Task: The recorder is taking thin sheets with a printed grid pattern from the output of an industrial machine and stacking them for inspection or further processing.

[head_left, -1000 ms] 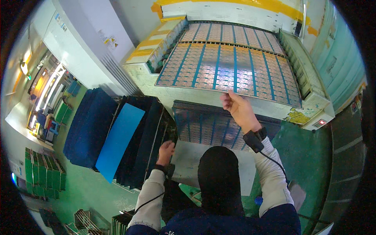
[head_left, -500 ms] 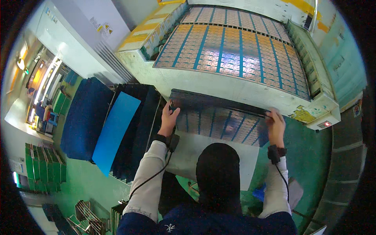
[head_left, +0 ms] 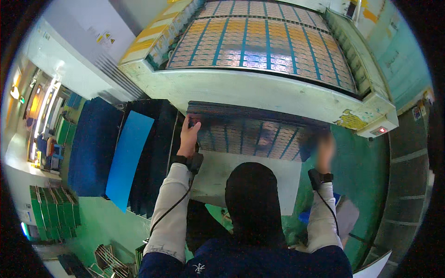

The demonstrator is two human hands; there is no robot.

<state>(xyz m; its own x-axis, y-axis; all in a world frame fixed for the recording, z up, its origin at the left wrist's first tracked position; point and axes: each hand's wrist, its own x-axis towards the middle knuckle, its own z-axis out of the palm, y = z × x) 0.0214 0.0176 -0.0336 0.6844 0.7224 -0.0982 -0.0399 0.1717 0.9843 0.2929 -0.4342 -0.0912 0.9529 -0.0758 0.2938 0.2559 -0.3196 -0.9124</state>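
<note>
In front of me stands a stack of dark thin panels [head_left: 218,111], its layered edges running along the far side. The nearest panel face [head_left: 250,139] is shiny and shows a copper-coloured pattern with blue-green bands. My left hand [head_left: 189,136] is closed on the left end of the stack, thumb up over the near face. Beside the right end is my right hand [head_left: 326,150], smeared by motion, so its fingers and any contact are unclear. Each wrist wears a dark strap with a small box and cable. A pale board [head_left: 245,167] lies below the panels.
Beyond the stack, a pale machine bed [head_left: 259,85] carries large copper-patterned panels [head_left: 259,44]. To the left are dark blue upright stacks [head_left: 95,148] and a bright blue sheet [head_left: 130,160]. Green racks [head_left: 53,211] stand farther left; grey panelling [head_left: 410,176] borders the right.
My view has shifted, with the scene sitting slightly left and higher. My right hand has moved down relative to the stack's top edge and is now blurred. My left hand stays at the left end.
</note>
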